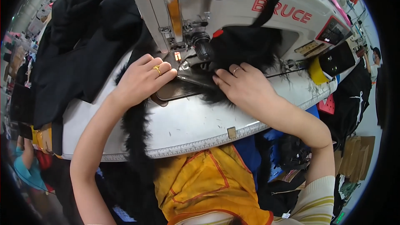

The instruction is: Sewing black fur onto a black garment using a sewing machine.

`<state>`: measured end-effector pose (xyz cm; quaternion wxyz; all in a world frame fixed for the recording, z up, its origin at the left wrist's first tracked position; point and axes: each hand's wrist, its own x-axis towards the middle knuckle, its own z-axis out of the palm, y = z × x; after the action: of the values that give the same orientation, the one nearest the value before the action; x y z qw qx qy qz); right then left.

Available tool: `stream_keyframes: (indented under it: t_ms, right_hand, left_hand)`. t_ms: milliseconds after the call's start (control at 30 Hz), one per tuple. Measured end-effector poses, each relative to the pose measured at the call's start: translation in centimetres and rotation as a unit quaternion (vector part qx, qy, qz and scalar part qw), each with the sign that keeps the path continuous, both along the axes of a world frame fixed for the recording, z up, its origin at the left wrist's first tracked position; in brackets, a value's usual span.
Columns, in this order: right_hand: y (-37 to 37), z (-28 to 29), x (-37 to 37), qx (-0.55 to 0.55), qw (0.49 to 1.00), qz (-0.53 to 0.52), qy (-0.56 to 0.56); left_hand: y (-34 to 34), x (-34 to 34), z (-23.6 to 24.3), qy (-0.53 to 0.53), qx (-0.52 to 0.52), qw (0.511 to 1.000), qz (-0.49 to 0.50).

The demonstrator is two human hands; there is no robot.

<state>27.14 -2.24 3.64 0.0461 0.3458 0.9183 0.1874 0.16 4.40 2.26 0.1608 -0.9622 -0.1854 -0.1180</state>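
Note:
A white industrial sewing machine [250, 6] stands before me, its needle area lit by a small red light. My left hand [143, 78] lies just left of the needle, fingers curled and pressed together over the edge of black cloth. From under it a black fur strip [135, 129] trails over the table's front edge. To the right of the needle, my right hand [246, 84] has its fingers bent down onto black furry fabric [254, 48], which bunches under the machine's arm. My fingertips partly hide the cloth that they grip.
Heaped black cloth [91, 37] covers the left of the white table [187, 121]. A measuring tape [196, 146] runs along its front edge. A yellow container [318, 73] stands at the right end. An orange apron [204, 183] covers my lap. Cardboard [356, 158] stands at the lower right.

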Motion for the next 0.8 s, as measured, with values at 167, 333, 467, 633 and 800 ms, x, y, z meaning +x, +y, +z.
stream_keyframes:
  t_ms: [167, 333, 467, 633, 800]
  right_hand:
    - [0.1, -0.4, -0.9, 0.106, 0.985, 0.087, 0.104]
    - [1.1, -2.5, -3.6, -0.007, 0.986, 0.013, 0.166]
    - [1.5, -3.1, -3.2, -0.019, 0.982, 0.0, 0.19]
    - [1.4, -2.4, -2.8, -0.087, 0.977, -0.038, 0.189]
    - [1.8, -2.6, -1.5, -0.009, 0.987, -0.003, 0.161]
  left_hand:
    - [-0.7, 0.8, -0.4, -0.021, 0.027, 0.999, 0.023]
    - [-0.9, 0.9, -1.4, -0.112, -0.05, 0.99, 0.074]
    - [0.3, 0.0, -1.3, -0.138, -0.081, 0.985, 0.057]
    - [0.6, -0.8, -1.1, -0.088, -0.031, 0.995, 0.023]
    - [0.5, -0.7, -1.0, -0.147, -0.058, 0.987, 0.038]
